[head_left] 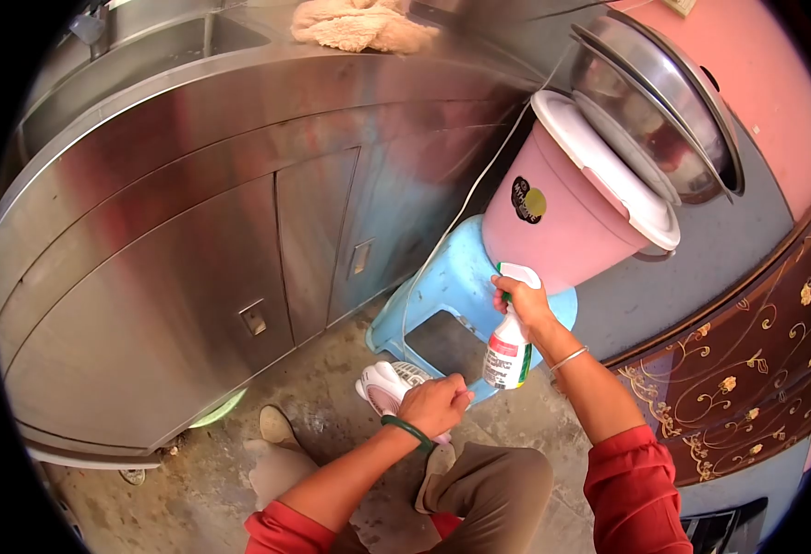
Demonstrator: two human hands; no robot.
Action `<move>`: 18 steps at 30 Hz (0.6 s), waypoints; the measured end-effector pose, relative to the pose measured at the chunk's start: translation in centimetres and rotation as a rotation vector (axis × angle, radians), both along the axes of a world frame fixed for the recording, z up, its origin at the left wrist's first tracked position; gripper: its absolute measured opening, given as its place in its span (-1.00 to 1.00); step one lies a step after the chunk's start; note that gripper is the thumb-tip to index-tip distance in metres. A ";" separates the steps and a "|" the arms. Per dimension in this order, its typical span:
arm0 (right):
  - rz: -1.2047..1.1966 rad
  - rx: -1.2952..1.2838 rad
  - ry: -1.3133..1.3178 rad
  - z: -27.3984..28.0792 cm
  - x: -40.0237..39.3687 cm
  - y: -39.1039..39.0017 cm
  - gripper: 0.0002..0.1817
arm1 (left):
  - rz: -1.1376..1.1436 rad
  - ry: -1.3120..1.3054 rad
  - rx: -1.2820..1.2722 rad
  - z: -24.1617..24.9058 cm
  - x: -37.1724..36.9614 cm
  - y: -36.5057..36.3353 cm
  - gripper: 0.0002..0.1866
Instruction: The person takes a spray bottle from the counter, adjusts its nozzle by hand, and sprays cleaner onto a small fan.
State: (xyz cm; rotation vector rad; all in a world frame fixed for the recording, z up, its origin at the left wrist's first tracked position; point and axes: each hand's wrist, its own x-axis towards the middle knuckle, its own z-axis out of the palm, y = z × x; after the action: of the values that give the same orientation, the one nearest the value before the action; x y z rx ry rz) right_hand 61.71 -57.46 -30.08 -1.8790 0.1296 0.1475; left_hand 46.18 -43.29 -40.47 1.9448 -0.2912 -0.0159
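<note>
My right hand (pixel 522 303) grips a spray bottle (pixel 505 362) by its neck, with fingers at the white and green trigger head. The bottle is white with a red and green label and hangs upright before the blue plastic stool (pixel 461 268). Lower and to the left, my left hand (pixel 433 406) is closed, its fingers curled; whether anything is inside them is hidden. Just behind that hand is a white and pink device with a grille (pixel 385 386), perhaps a small fan, partly covered by the hand.
A pink lidded bucket (pixel 562 208) stands on the stool, with metal basins (pixel 655 102) leaning behind it. At left is a stainless steel sink cabinet (pixel 175 249), with a peach cloth (pixel 359 26) on top. A white cord (pixel 466 198) runs down past the stool. Brown patterned covering (pixel 747 351) lies right.
</note>
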 end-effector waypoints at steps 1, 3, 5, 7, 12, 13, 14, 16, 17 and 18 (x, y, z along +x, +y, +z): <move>0.022 0.012 0.044 -0.2 0.4 -0.2 -0.80 | 0.005 0.002 0.000 0.0 0.0 0.1 -0.73; 0.017 -0.016 0.051 -0.4 0.1 0.0 -0.80 | 0.011 0.008 -0.006 0.1 0.1 0.2 -0.73; 0.010 -0.042 0.056 -0.2 -0.9 0.5 -0.81 | 0.022 -0.009 -0.011 -0.1 0.1 0.2 -0.73; 0.017 0.040 0.112 -0.3 -2.0 0.7 -0.80 | 0.033 -0.025 -0.015 0.0 0.1 0.4 -0.73; 0.038 -0.011 -0.034 -3.1 -3.7 -0.9 -0.76 | 0.021 -0.023 -0.005 -0.1 -0.1 0.4 -0.72; 0.032 -0.068 0.005 -3.1 -4.1 -1.2 -0.83 | 0.021 -0.022 -0.006 0.0 -0.1 0.4 -0.72; 0.025 -0.126 0.042 -3.2 -4.6 -1.5 -0.89 | 0.014 -0.005 0.010 0.1 -0.1 0.4 -0.72; 0.015 -0.148 0.028 -3.9 -5.3 -2.0 -0.87 | 0.007 0.008 0.024 0.1 -0.2 0.3 -0.72; 0.026 -0.226 -0.050 -4.2 -5.8 -2.0 -0.80 | 0.010 -0.004 0.017 0.0 -0.2 0.3 -0.72; 0.036 -0.304 -0.128 -4.6 -6.3 -2.1 -0.72 | 0.014 -0.015 0.009 -0.1 -0.1 0.3 -0.72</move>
State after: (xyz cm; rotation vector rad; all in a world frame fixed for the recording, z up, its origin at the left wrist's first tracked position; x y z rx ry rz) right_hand 55.41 -59.55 -34.67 -2.1881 0.0316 0.0325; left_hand 46.03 -43.02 -40.56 1.9563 -0.2882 0.0063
